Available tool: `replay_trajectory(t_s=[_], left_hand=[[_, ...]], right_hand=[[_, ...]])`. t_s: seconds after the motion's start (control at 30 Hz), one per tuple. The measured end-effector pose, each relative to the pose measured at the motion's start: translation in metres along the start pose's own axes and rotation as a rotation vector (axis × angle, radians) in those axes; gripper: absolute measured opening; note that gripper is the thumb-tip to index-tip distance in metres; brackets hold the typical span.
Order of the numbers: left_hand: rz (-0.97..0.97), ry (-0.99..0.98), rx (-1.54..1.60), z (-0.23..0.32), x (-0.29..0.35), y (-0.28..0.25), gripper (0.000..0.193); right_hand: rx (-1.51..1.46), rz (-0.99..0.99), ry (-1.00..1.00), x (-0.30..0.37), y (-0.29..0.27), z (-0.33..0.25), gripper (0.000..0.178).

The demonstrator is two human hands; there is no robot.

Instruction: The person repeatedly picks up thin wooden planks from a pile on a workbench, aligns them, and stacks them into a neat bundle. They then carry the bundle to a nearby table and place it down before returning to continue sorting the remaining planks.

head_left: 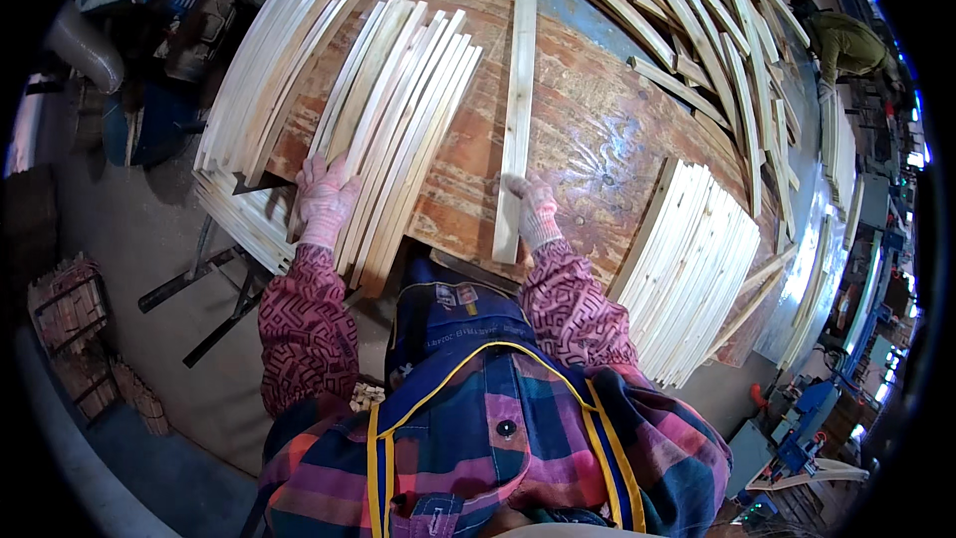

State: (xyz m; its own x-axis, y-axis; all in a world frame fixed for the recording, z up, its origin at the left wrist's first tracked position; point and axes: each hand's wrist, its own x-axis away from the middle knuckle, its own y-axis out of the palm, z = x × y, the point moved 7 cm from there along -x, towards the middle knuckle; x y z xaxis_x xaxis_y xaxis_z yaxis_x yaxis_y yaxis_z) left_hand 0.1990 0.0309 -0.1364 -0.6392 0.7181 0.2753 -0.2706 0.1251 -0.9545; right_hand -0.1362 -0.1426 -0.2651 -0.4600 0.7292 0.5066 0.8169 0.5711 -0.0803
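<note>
Both my hands wear pale, pinkish-white gloves. My left hand (327,197) rests on the left side of a row of wooden strips (403,120), its fingers stretched out over them. To the right, a single wooden strip (518,100) lies apart, pointing away from me. My right hand (536,209) is closed on that strip's right edge near its close end, with the fingertips bent over the top. All of this lies on a worn, brown wooden tabletop (453,159).
Another pile of strips (289,50) stands at the far left, and a pale stack (692,269) sits at the right. Curved pieces (687,10) heap up at the back right. Metal trestle legs (214,284) stick out lower left. Another person (851,45) bends over at far right.
</note>
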Motion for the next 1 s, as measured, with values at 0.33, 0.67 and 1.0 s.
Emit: replay_trajectory(t_s=[0.33,0.67,1.0], left_hand=[[0.187,0.007,-0.032,0.002,0.047,0.005,0.062],[0.201,-0.027,0.003,0.003,0.055,0.015,0.092],[0.234,-0.12,-0.003,0.024,0.043,-0.005,0.091]], right_hand=[[-0.819,-0.001,0.389,0.03,0.022,-0.021,0.036],[-0.335,0.102,0.14,0.04,-0.047,-0.021,0.04],[0.017,-0.1,0.181,0.013,-0.068,-0.006,0.046]])
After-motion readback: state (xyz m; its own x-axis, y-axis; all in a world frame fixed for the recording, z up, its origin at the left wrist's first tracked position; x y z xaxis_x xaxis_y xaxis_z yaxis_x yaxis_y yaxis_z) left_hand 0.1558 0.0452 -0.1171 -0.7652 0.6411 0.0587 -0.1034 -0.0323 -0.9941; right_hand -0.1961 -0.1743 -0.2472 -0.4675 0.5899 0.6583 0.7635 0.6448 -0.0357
